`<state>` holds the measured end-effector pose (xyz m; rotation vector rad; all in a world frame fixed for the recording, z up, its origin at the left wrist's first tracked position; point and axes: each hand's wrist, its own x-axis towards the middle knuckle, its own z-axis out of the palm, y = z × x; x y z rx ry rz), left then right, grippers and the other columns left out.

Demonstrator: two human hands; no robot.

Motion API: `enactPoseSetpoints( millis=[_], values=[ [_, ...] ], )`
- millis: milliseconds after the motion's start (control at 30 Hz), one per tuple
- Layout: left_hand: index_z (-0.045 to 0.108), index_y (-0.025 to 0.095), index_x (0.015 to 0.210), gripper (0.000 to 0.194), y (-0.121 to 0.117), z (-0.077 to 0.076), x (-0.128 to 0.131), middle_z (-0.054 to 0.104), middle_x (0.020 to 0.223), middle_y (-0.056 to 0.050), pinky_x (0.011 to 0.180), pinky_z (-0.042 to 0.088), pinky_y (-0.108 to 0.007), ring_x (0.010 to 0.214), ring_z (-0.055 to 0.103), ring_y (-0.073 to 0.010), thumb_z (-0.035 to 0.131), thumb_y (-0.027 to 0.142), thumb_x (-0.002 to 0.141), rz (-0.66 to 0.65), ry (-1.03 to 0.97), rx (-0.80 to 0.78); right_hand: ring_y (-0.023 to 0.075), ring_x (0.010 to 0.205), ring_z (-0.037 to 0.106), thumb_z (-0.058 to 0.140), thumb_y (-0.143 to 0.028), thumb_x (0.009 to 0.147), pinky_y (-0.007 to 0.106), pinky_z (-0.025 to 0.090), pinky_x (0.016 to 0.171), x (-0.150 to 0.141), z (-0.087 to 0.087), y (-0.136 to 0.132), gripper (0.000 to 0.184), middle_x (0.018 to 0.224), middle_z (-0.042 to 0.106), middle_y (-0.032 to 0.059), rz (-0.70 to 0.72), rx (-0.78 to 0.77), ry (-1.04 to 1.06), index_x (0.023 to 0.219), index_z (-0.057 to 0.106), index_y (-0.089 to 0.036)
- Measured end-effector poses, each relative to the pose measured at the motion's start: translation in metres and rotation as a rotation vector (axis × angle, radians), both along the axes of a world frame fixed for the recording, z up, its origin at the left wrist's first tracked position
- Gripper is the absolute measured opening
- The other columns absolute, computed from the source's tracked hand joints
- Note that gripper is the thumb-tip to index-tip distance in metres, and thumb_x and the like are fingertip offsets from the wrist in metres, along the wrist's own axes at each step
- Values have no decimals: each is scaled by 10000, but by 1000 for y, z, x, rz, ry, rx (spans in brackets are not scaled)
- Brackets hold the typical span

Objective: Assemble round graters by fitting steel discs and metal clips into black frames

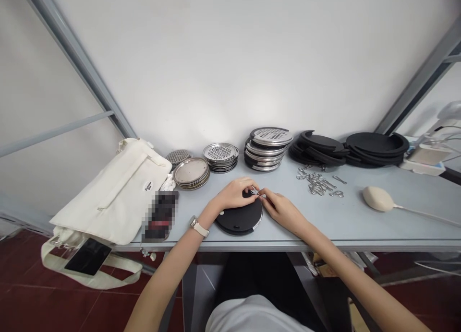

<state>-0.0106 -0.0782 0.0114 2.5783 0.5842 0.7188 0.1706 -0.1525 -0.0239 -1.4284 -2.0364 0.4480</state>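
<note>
L hand [237, 194] pinches a small metal clip [255, 192] over the black disc [239, 220] nr front edge of the worktop [345, 224], R hand [281, 208] likewise clamped on the clip, prob. mid-adjusting, next move needing steady fingers, w/ loose clips [317, 183] toward R edge.

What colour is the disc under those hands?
The disc is black, with a silvery edge showing at its lower right; the head view shows it best.
</note>
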Motion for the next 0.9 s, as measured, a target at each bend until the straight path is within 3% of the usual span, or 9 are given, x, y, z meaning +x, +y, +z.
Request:
enactPoseSetpoints(
  millis=[367, 900],
  values=[
    [600, 163, 896, 160, 3, 0, 0, 586, 872, -31, 789, 431, -263, 847, 543, -146, 443, 143, 873, -12, 8, -29, 141, 572, 495, 338, -328, 942, 244, 353, 575, 0, 3, -1, 178, 633, 521, -33, 24, -50, 114, 885, 468, -221],
    [600, 163, 887, 143, 2, 2, -1, 583, 878, -35, 802, 436, -279, 846, 542, -156, 459, 168, 862, 28, 27, -26, 162, 614, 481, 284, -323, 970, 265, 348, 608, 0, -1, 3, 221, 675, 499, -11, 51, 10, 42, 793, 379, -230]
  ],
)
